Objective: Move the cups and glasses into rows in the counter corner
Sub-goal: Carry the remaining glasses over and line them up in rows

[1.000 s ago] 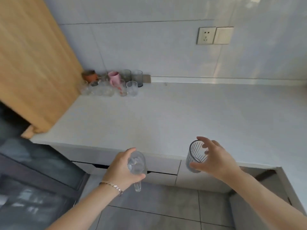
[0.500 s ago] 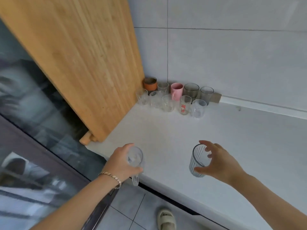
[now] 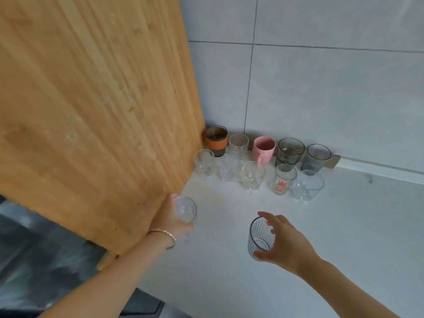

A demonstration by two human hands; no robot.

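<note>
Bare left forearm (image 3: 110,278), bare right forearm (image 3: 344,285), thin gold-coloured link bracelet (image 3: 164,235) round the left wrist

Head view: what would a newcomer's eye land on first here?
The left hand grips a clear glass beside the wooden board, and the right hand holds a ribbed glass, both over the white counter. In the corner beyond stand two rows of cups and glasses, a pink mug and an orange-banded cup brightest in the back row.

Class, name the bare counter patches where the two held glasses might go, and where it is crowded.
Bare counter lies between the printed glass and the right hand, reaching left to the wooden board; more lies right of the clear mug. Crowded: the corner's two rows.
</note>
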